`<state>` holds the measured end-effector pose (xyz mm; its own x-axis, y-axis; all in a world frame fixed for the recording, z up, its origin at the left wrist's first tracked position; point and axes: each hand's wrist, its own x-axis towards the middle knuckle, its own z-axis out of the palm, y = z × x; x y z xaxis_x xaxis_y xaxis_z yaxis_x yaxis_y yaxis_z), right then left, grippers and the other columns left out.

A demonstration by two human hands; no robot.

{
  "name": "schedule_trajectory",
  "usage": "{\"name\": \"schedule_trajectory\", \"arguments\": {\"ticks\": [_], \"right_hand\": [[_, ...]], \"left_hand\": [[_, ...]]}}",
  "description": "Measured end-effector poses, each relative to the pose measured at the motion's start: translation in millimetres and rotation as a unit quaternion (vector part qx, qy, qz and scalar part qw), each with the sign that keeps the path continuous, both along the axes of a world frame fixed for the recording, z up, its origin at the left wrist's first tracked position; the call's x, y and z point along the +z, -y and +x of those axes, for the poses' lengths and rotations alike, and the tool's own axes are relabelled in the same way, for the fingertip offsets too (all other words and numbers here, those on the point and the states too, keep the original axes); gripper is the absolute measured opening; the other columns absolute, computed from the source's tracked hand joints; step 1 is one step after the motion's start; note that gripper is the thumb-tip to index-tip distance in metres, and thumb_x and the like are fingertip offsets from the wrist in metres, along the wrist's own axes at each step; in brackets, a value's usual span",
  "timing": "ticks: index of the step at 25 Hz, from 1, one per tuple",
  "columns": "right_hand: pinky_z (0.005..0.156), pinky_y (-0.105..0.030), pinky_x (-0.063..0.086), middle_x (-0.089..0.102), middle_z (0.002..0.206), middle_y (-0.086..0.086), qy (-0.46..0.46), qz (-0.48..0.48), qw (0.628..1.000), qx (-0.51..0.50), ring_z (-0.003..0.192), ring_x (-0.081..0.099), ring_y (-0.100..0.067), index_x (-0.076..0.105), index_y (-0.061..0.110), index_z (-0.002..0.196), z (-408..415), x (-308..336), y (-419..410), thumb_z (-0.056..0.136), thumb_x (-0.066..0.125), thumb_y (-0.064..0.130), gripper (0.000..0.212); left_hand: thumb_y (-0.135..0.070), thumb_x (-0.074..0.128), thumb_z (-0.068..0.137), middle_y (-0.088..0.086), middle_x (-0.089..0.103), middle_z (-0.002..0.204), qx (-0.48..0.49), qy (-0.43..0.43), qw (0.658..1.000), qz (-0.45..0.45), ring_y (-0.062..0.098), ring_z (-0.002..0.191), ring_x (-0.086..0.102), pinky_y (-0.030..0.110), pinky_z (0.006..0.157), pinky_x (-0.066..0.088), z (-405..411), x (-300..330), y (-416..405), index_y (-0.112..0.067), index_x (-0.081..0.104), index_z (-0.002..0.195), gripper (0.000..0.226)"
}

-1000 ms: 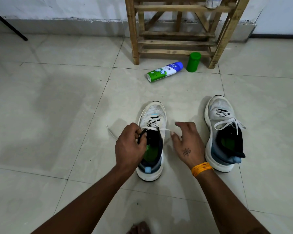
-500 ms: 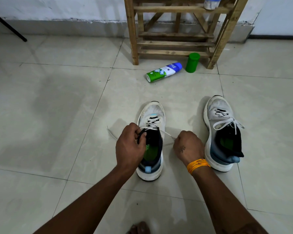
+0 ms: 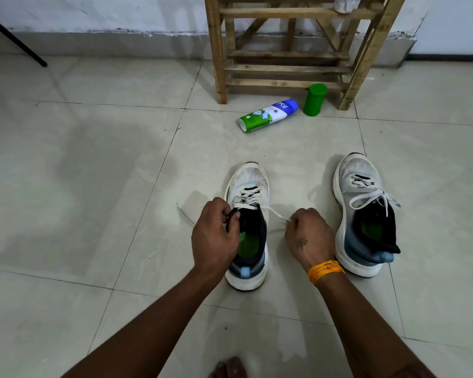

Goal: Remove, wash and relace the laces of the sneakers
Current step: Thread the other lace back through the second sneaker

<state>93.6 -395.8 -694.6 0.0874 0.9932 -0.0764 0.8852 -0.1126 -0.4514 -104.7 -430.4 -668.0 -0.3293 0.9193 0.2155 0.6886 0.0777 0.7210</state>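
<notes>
The right hand [image 3: 309,236], spread a moment ago, now pinches the white lace [image 3: 277,214], drawing it out; the left hand [image 3: 216,236] grips the sneaker's tongue [image 3: 234,218].

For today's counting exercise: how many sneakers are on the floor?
2: one sneaker between the hands, the other sneaker to its right, laces still tied.

Two bare forearms, no sleeves in sight, reach into view from the lower edge. The right wrist wears an orange thread band [image 3: 326,271] with faint dark flecks, wound in several strands. A small dark tattoo [image 3: 301,243] marks the back of the right hand [image 3: 309,236]. The left hand [image 3: 215,238] and wrist carry no visible jewellery. Bare toes [image 3: 228,368] show at the bottom edge.
</notes>
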Motion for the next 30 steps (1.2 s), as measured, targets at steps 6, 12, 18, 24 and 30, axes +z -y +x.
{"name": "schedule_trajectory", "arguments": {"ticks": [6,12,18,24,30], "right_hand": [[0.068,-0.039,0.048,0.062,0.096,-0.001,-0.137,0.138,0.977,0.083,0.087,0.062,-0.025,0.065,0.020,0.100,-28,9,-1,0.099,0.057,0.024,0.009],[0.074,-0.040,0.050,0.065,0.102,-0.010,-0.055,0.032,0.998,-0.021,0.092,0.065,-0.037,0.071,0.014,0.103,-4,-2,-3,0.092,0.060,0.017,0.016],[0.073,-0.037,0.048,0.063,0.095,0.003,-0.186,0.108,0.973,0.085,0.084,0.059,-0.017,0.069,0.021,0.097,-22,12,-10,0.097,0.064,0.023,0.006],[0.071,-0.031,0.040,0.066,0.092,0.001,-0.176,0.060,0.983,-0.008,0.083,0.060,-0.019,0.070,0.018,0.089,-26,8,-9,0.095,0.066,0.020,0.007],[0.069,-0.028,0.046,0.070,0.080,0.008,-0.417,-0.015,0.905,-0.088,0.063,0.055,-0.007,0.072,0.022,0.083,-30,31,-10,0.091,0.075,0.024,0.009]], "left_hand": [[-0.020,0.070,0.093,-0.010,0.046,0.077,-0.002,-0.008,1.000,0.010,0.008,0.068,0.044,0.024,0.059,0.034,1,-1,0,-0.022,0.045,0.085,0.026],[-0.020,0.069,0.093,-0.009,0.046,0.077,0.002,-0.004,1.000,0.009,0.009,0.069,0.045,0.024,0.059,0.033,1,-1,1,-0.021,0.045,0.085,0.025],[-0.018,0.069,0.093,-0.007,0.047,0.078,0.001,-0.012,1.000,0.012,0.011,0.069,0.043,0.027,0.059,0.036,0,-1,1,-0.018,0.046,0.086,0.024],[-0.015,0.068,0.093,-0.006,0.049,0.083,0.009,-0.007,1.000,0.014,0.010,0.072,0.044,0.021,0.061,0.031,3,-3,-2,-0.017,0.048,0.088,0.020],[-0.015,0.067,0.094,-0.005,0.049,0.085,-0.003,-0.014,1.000,0.018,0.013,0.074,0.046,0.028,0.062,0.036,4,-2,-8,-0.016,0.048,0.089,0.020]]}}
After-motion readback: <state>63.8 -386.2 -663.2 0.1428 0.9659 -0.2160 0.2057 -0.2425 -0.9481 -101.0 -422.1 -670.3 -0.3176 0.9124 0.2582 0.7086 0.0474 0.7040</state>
